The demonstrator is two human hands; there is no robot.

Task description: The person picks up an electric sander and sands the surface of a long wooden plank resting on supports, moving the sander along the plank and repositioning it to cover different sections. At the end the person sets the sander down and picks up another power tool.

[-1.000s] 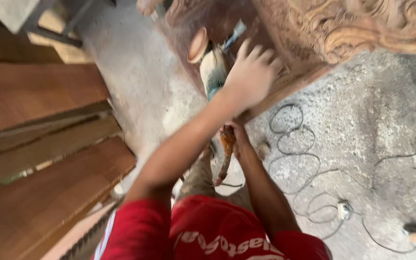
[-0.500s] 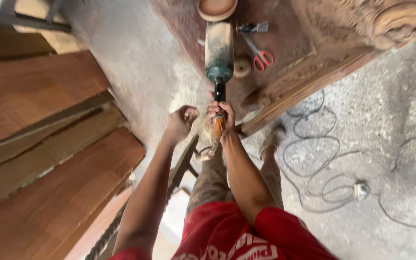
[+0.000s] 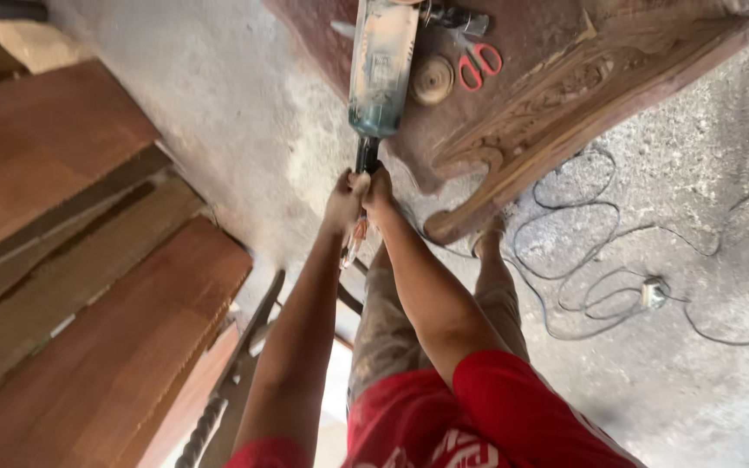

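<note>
both hands, the left hand (image 3: 342, 201) and right hand (image 3: 381, 192), are closed side by side around the dark neck of a long dusty power tool (image 3: 381, 65) lying on the carved wooden piece (image 3: 565, 95), near red scissors (image 3: 478, 62) and a small round wooden disc (image 3: 433, 80).

left hand (image 3: 342, 201) has joined right hand (image 3: 379, 191) at tool's (image 3: 381, 65) cord end.

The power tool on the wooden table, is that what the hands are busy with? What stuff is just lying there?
In use: power tool, its cord end gripped by left hand and right hand.

Lying about: red scissors, round wooden disc, cable on floor, planks.
</note>
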